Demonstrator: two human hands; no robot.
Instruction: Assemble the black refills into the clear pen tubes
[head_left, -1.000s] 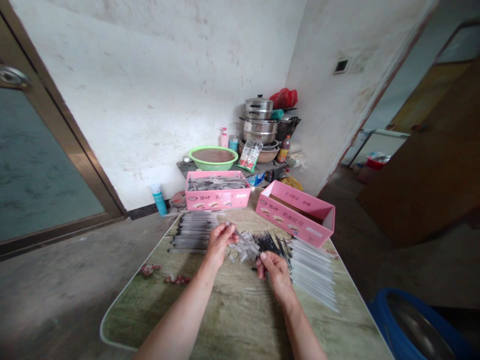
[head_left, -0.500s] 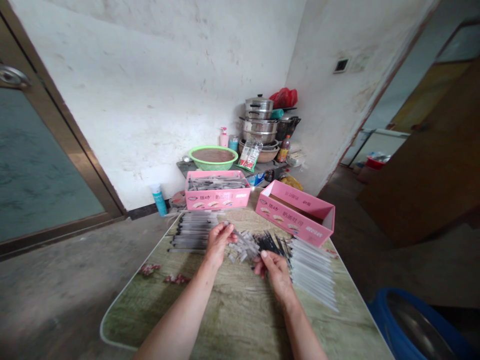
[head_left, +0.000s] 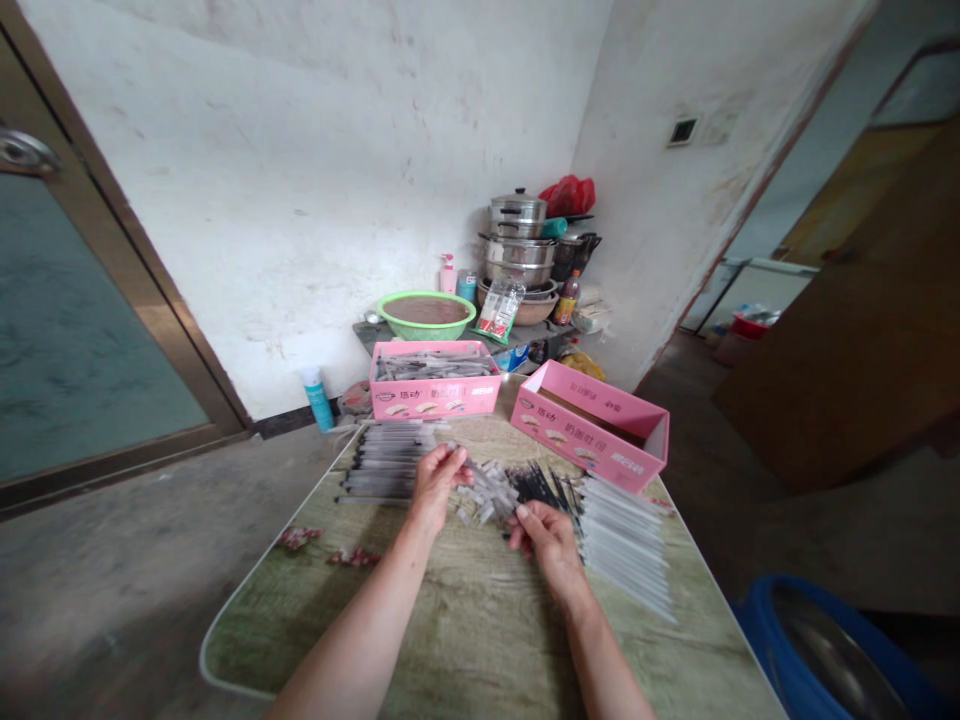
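Observation:
My left hand (head_left: 439, 485) is closed, thumb and fingers pinching one end of a translucent pen (head_left: 489, 483). The pen slants down to the right, and its other end is at the pinched fingers of my right hand (head_left: 546, 535). Beneath it lies a loose heap of clear pen caps (head_left: 487, 502). Beside my right hand are black pen tips or parts (head_left: 541, 487) and a row of clear pen barrels (head_left: 626, 548). Left of my left hand, several pens (head_left: 386, 460) with dark ends lie side by side. Small details between my fingertips are too blurred to make out.
A pink box (head_left: 435, 398) full of pens stands at the table's back left. Another pink box (head_left: 555, 430) stands at the back right. Behind are a green basin (head_left: 426, 328) and stacked pots (head_left: 519, 260). A blue tub (head_left: 780, 610) sits right of the table (head_left: 450, 640).
Almost nothing differs. My right hand has shifted very slightly, and both hands stay at the ends of the pen.

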